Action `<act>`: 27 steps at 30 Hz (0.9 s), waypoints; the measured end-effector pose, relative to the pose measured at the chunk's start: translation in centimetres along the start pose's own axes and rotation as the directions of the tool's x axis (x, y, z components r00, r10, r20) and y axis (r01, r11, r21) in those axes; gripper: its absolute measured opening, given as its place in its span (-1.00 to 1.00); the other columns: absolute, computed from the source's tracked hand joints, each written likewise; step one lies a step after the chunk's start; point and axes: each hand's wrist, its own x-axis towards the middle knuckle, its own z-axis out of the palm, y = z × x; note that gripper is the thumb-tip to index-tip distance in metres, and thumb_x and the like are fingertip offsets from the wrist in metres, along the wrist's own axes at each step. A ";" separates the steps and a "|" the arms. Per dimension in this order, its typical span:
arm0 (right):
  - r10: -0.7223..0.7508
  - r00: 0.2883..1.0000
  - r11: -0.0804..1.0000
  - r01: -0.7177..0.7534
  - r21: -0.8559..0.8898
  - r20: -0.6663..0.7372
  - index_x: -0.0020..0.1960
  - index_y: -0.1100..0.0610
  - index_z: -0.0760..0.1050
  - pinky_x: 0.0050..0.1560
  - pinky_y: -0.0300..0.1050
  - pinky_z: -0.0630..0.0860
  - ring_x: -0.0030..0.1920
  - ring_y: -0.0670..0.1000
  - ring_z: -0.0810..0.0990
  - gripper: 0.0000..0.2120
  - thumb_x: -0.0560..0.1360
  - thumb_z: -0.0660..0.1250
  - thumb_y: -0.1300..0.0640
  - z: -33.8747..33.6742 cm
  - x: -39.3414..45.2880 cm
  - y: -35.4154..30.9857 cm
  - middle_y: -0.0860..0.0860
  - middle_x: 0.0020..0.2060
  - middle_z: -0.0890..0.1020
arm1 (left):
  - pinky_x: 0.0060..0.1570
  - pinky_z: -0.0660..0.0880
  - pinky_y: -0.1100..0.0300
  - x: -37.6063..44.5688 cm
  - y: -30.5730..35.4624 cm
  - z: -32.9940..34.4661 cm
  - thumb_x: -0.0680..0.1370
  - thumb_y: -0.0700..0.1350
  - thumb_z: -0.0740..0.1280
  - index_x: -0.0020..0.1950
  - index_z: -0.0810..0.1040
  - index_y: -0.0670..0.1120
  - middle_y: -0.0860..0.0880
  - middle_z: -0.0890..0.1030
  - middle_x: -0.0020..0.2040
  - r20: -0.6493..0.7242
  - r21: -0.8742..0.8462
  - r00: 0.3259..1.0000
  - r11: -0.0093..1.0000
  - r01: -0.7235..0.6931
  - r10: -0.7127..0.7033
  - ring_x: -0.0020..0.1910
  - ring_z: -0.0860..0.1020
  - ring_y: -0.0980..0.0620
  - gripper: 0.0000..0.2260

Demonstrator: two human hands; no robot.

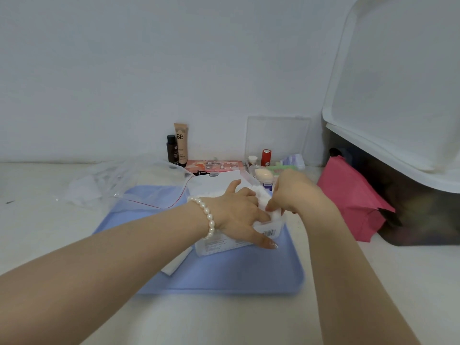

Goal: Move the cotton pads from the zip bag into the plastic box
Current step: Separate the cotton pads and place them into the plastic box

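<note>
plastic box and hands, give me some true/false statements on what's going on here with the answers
1. Both hands are at the plastic box. True.
2. The plastic box sits on a red tray. False: the tray is blue.
3. The left hand wears a pearl bracelet at the wrist. True.
4. The zip bag lies right of the box. False: it lies to the left.
5. The right hand pinches cotton pads. True.
</note>
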 end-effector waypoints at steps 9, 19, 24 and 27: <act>0.013 0.996 1.000 -0.013 -0.007 -0.092 -0.09 0.15 0.47 -0.25 -0.17 0.41 -0.19 0.07 0.54 -0.82 0.34 0.40 0.24 0.5 -0.2 -0.1 0.03 -0.25 0.53 | 0.40 -0.25 -0.13 -0.5 -0.3 0.3 0.38 0.35 0.15 0.26 0.47 0.14 -0.03 0.35 0.37 -0.160 -0.220 0.987 0.975 -0.019 -0.017 0.45 0.13 0.01 -0.47; 0.073 0.997 0.947 -0.080 0.312 0.034 -0.03 0.31 0.54 -0.25 -0.07 0.58 -0.49 0.07 0.58 -0.82 0.47 0.38 0.19 -0.7 0.8 2.5 0.16 -0.30 0.64 | 0.43 -0.34 0.01 -2.6 -1.6 2.5 0.49 0.28 -0.11 0.53 -0.21 0.01 0.05 -0.20 0.55 -0.172 -0.104 0.983 0.991 -0.079 0.060 0.51 -0.24 0.11 -0.31; 0.103 0.980 0.938 -0.152 0.312 0.169 -0.08 0.35 0.54 -0.03 0.06 0.61 -0.23 0.20 0.68 -0.92 0.46 0.30 0.34 0.0 1.0 2.0 0.27 -0.20 0.67 | 0.44 -0.30 -0.10 -0.4 -0.6 2.5 0.53 0.29 -0.08 0.54 -0.22 0.04 0.05 -0.19 0.55 -0.175 -0.115 0.983 0.990 -0.081 0.061 0.52 -0.22 0.06 -0.33; 0.100 0.973 0.930 -0.165 0.327 0.208 -0.06 0.38 0.54 -0.04 0.11 0.61 -0.18 0.26 0.67 -0.89 0.45 0.26 0.40 -0.1 0.9 2.0 0.32 -0.16 0.66 | 0.44 -0.26 -0.16 0.5 -0.4 2.6 0.57 0.26 -0.02 0.54 -0.22 0.04 0.04 -0.17 0.55 -0.175 -0.084 0.983 0.994 -0.076 0.060 0.53 -0.19 0.04 -0.35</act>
